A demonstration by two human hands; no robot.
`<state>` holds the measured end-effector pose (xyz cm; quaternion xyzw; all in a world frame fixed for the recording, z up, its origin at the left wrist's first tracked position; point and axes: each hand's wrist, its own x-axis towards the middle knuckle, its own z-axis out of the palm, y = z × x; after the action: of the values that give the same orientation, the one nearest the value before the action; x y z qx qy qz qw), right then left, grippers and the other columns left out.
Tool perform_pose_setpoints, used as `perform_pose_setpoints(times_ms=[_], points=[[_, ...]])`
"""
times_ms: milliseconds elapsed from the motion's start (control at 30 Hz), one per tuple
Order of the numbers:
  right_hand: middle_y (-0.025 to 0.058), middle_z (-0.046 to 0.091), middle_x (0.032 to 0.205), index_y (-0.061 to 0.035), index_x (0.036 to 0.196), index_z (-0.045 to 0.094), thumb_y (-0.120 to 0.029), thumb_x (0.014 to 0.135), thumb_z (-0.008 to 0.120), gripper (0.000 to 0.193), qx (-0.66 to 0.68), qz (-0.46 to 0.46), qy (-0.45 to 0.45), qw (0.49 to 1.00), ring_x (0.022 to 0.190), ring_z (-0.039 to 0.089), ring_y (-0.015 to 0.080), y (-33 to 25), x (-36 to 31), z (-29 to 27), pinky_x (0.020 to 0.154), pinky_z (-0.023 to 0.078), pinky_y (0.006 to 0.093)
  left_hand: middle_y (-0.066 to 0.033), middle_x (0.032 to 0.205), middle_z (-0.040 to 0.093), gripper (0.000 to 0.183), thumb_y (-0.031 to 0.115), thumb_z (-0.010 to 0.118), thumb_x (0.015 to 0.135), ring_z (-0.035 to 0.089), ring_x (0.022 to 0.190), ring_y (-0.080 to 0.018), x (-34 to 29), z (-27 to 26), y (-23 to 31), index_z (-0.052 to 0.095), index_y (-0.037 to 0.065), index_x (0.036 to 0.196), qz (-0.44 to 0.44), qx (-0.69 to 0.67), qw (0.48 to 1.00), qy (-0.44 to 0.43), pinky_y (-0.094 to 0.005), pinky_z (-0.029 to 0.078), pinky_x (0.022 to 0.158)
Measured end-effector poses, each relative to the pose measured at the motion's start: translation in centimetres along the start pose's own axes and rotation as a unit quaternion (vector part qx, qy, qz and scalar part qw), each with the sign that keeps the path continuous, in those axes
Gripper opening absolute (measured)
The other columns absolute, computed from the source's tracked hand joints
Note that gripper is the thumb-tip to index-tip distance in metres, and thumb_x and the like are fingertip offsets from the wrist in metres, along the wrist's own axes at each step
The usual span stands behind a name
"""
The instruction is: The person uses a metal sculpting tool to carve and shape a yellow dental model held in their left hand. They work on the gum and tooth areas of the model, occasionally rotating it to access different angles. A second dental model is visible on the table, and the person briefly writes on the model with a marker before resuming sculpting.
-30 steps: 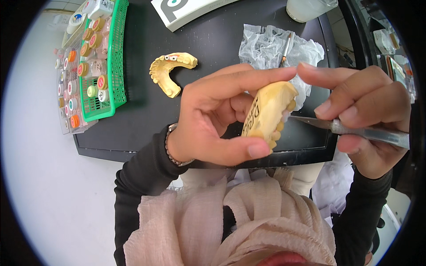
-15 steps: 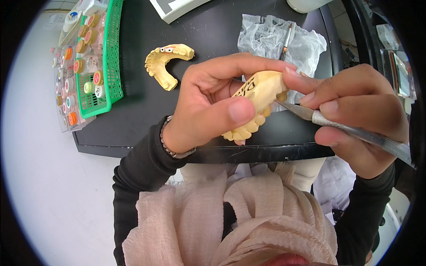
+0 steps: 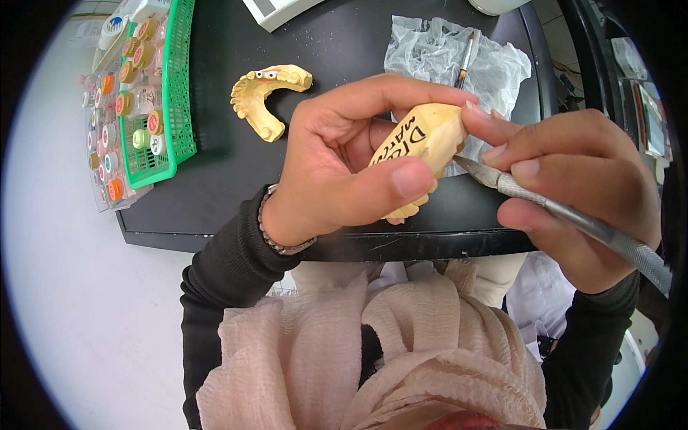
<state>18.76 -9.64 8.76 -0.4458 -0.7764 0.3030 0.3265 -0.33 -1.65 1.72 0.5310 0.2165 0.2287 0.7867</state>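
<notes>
My left hand [image 3: 351, 165] grips a yellow plaster dental cast [image 3: 423, 140] with dark handwriting on its base, held above the front edge of the black table [image 3: 215, 179]. My right hand [image 3: 573, 179] holds a slim metal carving tool [image 3: 566, 215], its tip touching the cast's right side. A second yellow arch-shaped cast [image 3: 269, 93] lies on the table to the left, apart from both hands.
A green basket [image 3: 168, 93] and a clear box of small coloured pots [image 3: 107, 122] stand at the table's left edge. Crumpled clear plastic [image 3: 459, 54] with a thin brush [image 3: 466, 51] on it lies behind the hands. A white object [image 3: 279, 11] sits at the back.
My left hand has turned the cast so its written base faces up and the teeth point down. The tool tip stays against the cast's right side.
</notes>
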Motion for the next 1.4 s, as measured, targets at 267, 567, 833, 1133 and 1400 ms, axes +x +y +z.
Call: perform_pose_setpoints(times_ms=[267, 567, 833, 1133, 1400], points=[[0.0182, 0.054, 0.091, 0.0003, 0.093, 0.049, -0.006, 0.074, 0.067, 0.027, -0.011, 0.018, 0.009, 1.0, 0.084, 0.062, 0.0305, -0.2, -0.1, 0.4, 0.082, 0.051, 0.0438, -0.0188, 0.114, 0.052, 0.08, 0.052, 0.066, 0.07, 0.056, 0.098, -0.0214, 0.0, 0.2, -0.4, 0.046, -0.012, 0.113, 0.031, 0.017, 0.999, 0.008, -0.0316, 0.045, 0.085], [0.0186, 0.054, 0.091, 0.0007, 0.093, 0.049, -0.005, 0.073, 0.067, 0.028, -0.022, -0.002, -0.013, 1.0, 0.083, 0.062, 0.0294, 0.1, -0.2, 0.1, 0.083, 0.051, 0.0432, -0.0186, 0.112, 0.053, 0.08, 0.052, 0.066, 0.07, 0.057, 0.095, -0.0207, 0.1, 0.0, -0.2, 0.047, -0.013, 0.112, 0.04, 0.046, 0.998, 0.007, -0.031, 0.046, 0.084], [0.019, 0.054, 0.092, 0.0005, 0.095, 0.048, -0.003, 0.074, 0.066, 0.029, 0.028, -0.039, -0.017, 0.999, 0.083, 0.062, 0.0297, 1.2, -0.1, 0.1, 0.083, 0.051, 0.0432, -0.017, 0.109, 0.053, 0.08, 0.053, 0.065, 0.07, 0.057, 0.092, -0.0193, 0.1, 0.3, -0.2, 0.048, -0.013, 0.111, 0.05, 0.05, 0.997, 0.018, -0.0294, 0.046, 0.081], [0.0183, 0.055, 0.089, -0.0004, 0.095, 0.047, -0.006, 0.076, 0.065, 0.027, 0.002, -0.014, -0.016, 1.0, 0.082, 0.062, 0.0306, 0.4, 0.1, 0.0, 0.083, 0.05, 0.0452, -0.0156, 0.106, 0.055, 0.081, 0.054, 0.065, 0.069, 0.059, 0.086, -0.018, 0.2, 0.4, -0.5, 0.048, -0.013, 0.112, 0.064, 0.055, 0.996, 0.027, -0.0276, 0.048, 0.076], [0.0123, 0.051, 0.091, -0.0049, 0.095, 0.046, -0.017, 0.092, 0.042, 0.013, 0.127, 0.066, 0.136, 0.98, 0.095, 0.059, 0.0301, 0.9, -1.0, -1.3, 0.091, 0.043, 0.0462, -0.0184, 0.1, 0.057, 0.092, 0.054, 0.068, 0.067, 0.061, 0.064, -0.0163, -0.3, 0.7, 0.7, 0.036, -0.013, 0.121, 0.001, -0.09, 0.996, -0.019, -0.0246, 0.053, 0.05]])
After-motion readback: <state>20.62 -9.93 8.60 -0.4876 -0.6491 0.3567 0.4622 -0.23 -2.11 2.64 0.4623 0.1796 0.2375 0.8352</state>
